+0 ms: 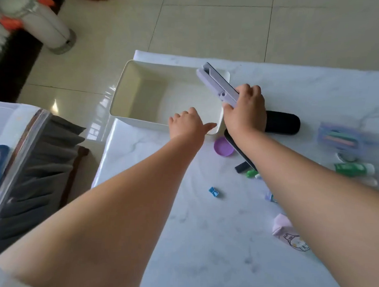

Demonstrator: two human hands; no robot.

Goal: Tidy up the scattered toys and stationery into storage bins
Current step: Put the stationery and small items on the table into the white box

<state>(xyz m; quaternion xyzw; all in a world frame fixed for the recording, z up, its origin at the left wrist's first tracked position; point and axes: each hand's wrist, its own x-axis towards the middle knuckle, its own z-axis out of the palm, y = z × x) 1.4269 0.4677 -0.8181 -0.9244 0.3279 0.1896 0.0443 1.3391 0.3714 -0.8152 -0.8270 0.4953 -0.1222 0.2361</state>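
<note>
Both forearms fill the near foreground, reaching forward across the white marble-pattern table (212, 242). At the far left corner of the table stands the white storage bin (121, 90), open-topped; nothing is visible inside it.

The left hand (188, 127) rests at the bin's near rim, fingers loosely spread, thumb pointing toward the rim's right corner. It appears to steady the bin; whether the fingers actually grip the rim cannot be determined.

The right hand (245, 111) is clamped around one end of a lilac folding tool (217, 81), probably a stationery item with a hinge pin. The tool's free end projects over the bin's far right corner, tilted upward. This hold keeps the long item clear of the rim, presumably so it can be lowered lengthwise into the bin.

Items not yet stowed lie on the table to the right of the bin:
- black cylinder (283, 122), lying flat just behind the right hand;
- purple round lid (223, 147), beside the right wrist;
- blue binder clip (214, 192), between the forearms;
- green-capped tube (354, 169) and a translucent pen case (341, 137), well apart at the right;
- pink pouch (289, 233), near the right forearm.

Judgement: the task is at an early stage.
</note>
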